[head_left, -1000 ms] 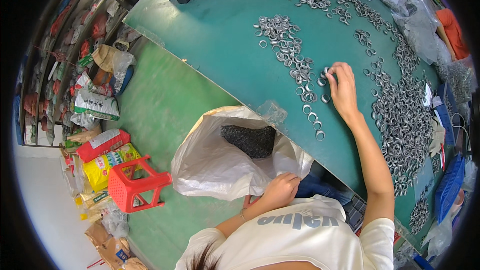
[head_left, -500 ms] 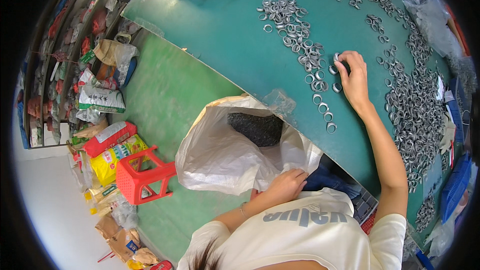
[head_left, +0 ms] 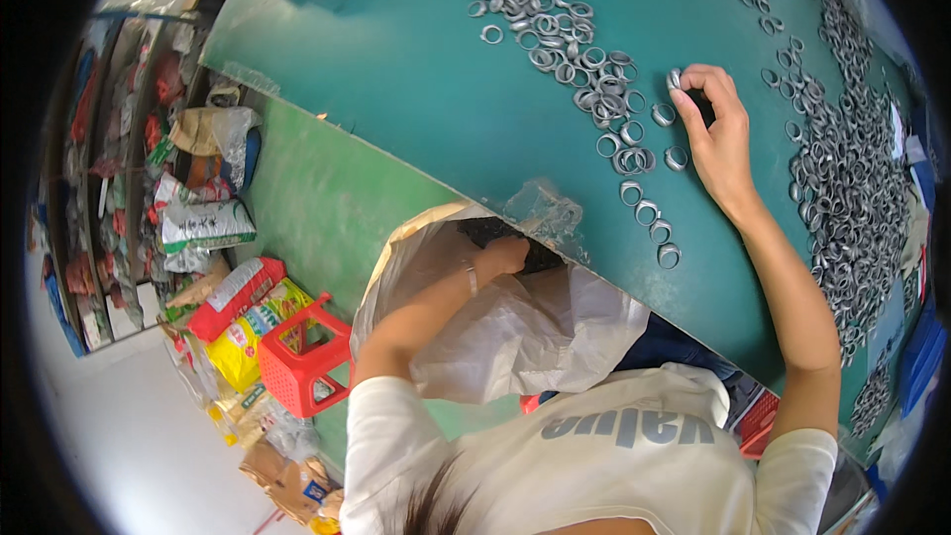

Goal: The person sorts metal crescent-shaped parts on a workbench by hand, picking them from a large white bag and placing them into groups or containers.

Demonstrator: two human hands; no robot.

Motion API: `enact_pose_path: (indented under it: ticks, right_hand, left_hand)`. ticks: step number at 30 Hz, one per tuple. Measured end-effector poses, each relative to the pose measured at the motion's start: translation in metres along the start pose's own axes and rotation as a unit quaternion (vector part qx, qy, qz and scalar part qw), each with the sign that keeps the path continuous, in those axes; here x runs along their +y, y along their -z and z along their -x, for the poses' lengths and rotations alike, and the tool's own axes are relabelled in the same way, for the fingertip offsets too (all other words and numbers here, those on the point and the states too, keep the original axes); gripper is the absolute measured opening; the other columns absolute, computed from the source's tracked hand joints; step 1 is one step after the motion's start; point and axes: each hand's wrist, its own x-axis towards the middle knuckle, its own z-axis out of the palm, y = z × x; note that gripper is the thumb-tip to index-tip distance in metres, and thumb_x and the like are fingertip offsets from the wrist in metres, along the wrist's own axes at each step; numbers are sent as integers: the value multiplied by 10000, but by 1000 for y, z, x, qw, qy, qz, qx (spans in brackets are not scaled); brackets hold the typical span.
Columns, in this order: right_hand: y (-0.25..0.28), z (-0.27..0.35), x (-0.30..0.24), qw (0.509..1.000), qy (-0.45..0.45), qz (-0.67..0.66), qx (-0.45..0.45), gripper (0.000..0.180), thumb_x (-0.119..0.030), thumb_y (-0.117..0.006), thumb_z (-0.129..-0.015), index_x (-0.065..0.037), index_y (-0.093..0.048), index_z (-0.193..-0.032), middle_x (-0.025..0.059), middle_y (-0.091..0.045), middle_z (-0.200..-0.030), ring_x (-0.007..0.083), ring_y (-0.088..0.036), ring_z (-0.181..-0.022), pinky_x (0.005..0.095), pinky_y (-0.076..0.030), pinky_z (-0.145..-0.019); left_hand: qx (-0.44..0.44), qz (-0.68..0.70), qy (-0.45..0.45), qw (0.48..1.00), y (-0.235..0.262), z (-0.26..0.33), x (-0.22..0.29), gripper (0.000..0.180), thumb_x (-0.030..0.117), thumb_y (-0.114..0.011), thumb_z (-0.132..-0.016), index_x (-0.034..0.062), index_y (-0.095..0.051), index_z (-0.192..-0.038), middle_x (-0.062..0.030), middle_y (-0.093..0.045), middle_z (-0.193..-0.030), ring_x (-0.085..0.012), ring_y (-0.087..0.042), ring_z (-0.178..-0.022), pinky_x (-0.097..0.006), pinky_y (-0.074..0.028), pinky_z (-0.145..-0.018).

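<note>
Fingers of the right hand point(head_left: 715, 134) curl closed on 1 small silver metal ring point(head_left: 675, 78) mid-bench on the green bench point(head_left: 416, 69). Left hand point(head_left: 503, 258) grips inside the white plastic bag point(head_left: 515, 332) at the near edge. Best to pinch each ring singly, wrist low.

rings point(head_left: 634, 129): shiny metal | table point(head_left: 416, 69): matt green | bag point(head_left: 515, 337): crinkled translucent plastic

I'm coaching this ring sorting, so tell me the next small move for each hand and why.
Probably the right hand should press its small dark piece into the metal ring at its fingertips, since the two already meet there. The left hand is inside the white plastic bag by the green table edge, apparently reaching the dark parts, so it should likely draw more out.
</note>
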Motion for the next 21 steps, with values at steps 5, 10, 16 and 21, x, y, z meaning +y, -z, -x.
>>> enact_pose_path:
  ticks: [5, 10, 16, 21]
  right_hand:
    - [0, -3, -1, 999, 19, 48, -5, 114, -45, -647, -850, 5, -582, -929, 101, -599, -979, 260, -547, -899, 340, -445, -805]
    - [1, -1, -3, 998, -18, 53, -5, 122, -38, -653, -846, 7, -579, -932, 99, -600, -984, 250, -552, -904, 329, -451, -802]
    - [-2, -1, -2, 997, -38, 63, -24, 121, -45, -646, -854, 10, -571, -932, 107, -602, -1011, 253, -563, -962, 324, -443, -861]
    - [-4, -3, -5, 996, -49, 71, -31, 122, -34, -645, -852, 7, -571, -939, 107, -600, -1028, 243, -562, -980, 319, -434, -879]
  left_hand:
    - [-7, 79, 61, 995, -40, -71, 7, 207, 23, -580, -842, 2, -647, -1037, -186, -669, -1054, -339, -653, -994, -433, -538, -830]
    - [23, 164, 96, 982, -56, -99, 1, 208, 19, -579, -846, 2, -644, -1043, -183, -667, -1060, -334, -651, -1000, -430, -536, -839]
    - [50, 274, 133, 951, -81, -109, -5, 211, 14, -578, -850, 3, -640, -1051, -180, -664, -1066, -329, -648, -1008, -428, -534, -849]
    - [73, 364, 149, 917, -94, -117, -7, 213, 10, -577, -853, 3, -637, -1057, -177, -662, -1071, -325, -646, -1015, -426, -532, -858]
